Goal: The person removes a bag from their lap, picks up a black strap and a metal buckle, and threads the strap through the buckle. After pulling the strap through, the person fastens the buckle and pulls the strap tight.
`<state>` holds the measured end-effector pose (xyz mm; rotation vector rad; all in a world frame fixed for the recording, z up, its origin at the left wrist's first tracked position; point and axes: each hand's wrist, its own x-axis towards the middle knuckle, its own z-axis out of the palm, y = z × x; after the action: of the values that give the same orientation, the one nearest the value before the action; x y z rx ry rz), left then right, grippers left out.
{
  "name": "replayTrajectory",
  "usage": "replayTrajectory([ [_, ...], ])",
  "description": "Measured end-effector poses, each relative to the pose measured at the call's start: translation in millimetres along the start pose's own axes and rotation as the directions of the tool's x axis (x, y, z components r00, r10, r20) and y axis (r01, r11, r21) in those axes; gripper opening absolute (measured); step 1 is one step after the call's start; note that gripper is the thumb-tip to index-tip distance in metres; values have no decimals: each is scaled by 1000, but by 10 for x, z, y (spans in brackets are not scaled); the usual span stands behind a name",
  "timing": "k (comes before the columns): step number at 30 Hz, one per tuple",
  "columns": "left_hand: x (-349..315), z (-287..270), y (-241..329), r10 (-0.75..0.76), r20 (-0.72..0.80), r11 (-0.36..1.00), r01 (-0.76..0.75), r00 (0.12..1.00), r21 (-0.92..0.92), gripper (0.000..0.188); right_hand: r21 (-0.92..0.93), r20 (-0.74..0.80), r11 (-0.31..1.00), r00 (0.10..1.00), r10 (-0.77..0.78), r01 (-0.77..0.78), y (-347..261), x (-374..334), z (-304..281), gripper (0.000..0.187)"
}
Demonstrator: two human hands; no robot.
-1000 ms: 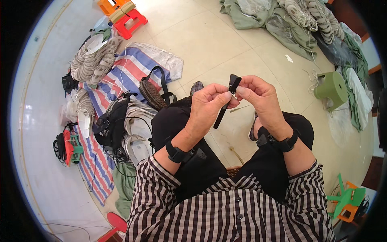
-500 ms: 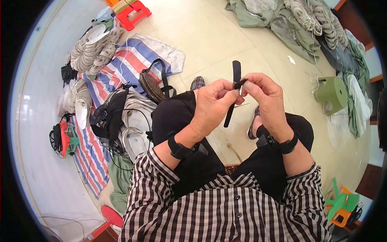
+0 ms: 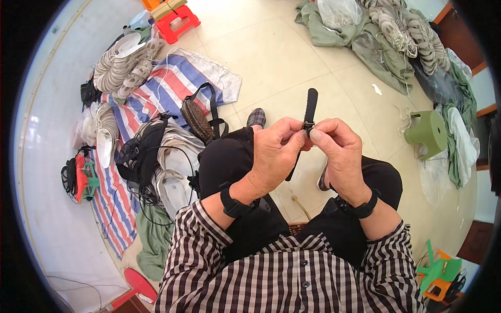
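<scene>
A narrow black strap with a rounded upper end is held out over the gap between my knees. Its lower end shows below my fingers, and at its middle is a small brownish loop or band, too small to make out. My left hand is closed, thumb and fingers pinching the strap from the left. From the right, my right hand is also closed, thumb and fingertips pinching at the band. The fingertips partly hide the middle of the strap. A black band circles each of my wrists.
A striped sheet at left bears bundles of looped beige material, a brown bag and black bags. A green stool stands at right, near green sacks. Farther off is a red stool.
The strap's upper end has tilted to the right and lies slightly lower in view. My right fingertips have shifted a little left and down at the band. Both hands keep their pinch.
</scene>
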<state>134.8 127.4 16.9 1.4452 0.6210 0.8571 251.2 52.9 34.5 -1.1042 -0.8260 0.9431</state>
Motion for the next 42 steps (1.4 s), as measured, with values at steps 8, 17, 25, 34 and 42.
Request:
replayTrajectory([
  [8,-19,-20,-49,146,28,949,-148,989,277,4,255,-28,939,969,246,-231,19,32,-72,9],
  [17,-13,36,-107,166,10,938,-161,986,308,2,315,-3,908,956,293,-277,53,35,-138,8],
  [25,-49,67,-85,203,-3,949,-196,979,247,4,111,-76,986,989,130,-122,92,56,-76,14],
  [34,-80,99,-21,196,6,954,-193,981,231,5,-78,-76,997,997,22,-28,82,85,3,15],
  [42,-93,95,34,348,90,853,-355,933,382,5,89,102,955,956,274,-283,151,169,-186,26],
])
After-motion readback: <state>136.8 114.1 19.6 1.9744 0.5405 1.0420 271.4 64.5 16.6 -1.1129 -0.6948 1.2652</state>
